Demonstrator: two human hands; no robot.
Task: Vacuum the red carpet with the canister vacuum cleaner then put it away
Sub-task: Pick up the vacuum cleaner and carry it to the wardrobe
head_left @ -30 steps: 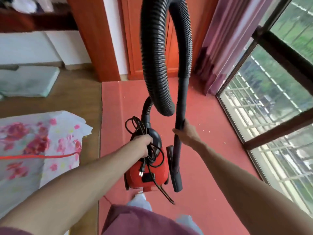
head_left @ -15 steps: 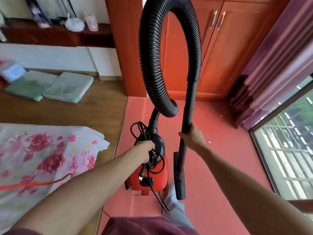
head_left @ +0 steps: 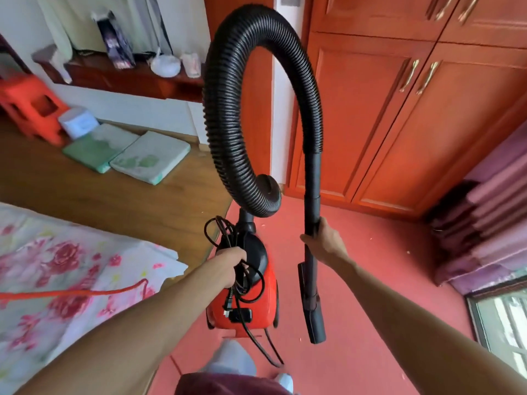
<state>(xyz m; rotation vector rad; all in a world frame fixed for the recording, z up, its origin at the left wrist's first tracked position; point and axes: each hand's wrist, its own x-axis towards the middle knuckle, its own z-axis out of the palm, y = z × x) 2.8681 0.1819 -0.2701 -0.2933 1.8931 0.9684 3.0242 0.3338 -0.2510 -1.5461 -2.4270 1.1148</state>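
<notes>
A red and black canister vacuum (head_left: 245, 306) hangs above the red carpet (head_left: 379, 295). My left hand (head_left: 229, 265) grips its top handle together with a bundle of black power cord (head_left: 225, 232), whose plug and loose end dangle over the body. From the canister, the black ribbed hose (head_left: 225, 109) loops high overhead and comes down into the black wand (head_left: 311, 201). My right hand (head_left: 325, 242) is shut on the wand's lower part. The floor nozzle (head_left: 313, 315) hangs below that hand, off the carpet.
Orange wooden wardrobe doors (head_left: 399, 115) stand ahead, purple curtains (head_left: 490, 223) and a window to the right. Left lies wooden floor with pale cushions (head_left: 149, 158), a red stool (head_left: 31, 106), and a floral bedsheet (head_left: 57, 275) crossed by an orange cord. My feet are below the vacuum.
The view has swung left and upward, away from the window toward the wardrobe and the shelf. Both hands keep the same grips on the vacuum and wand.
</notes>
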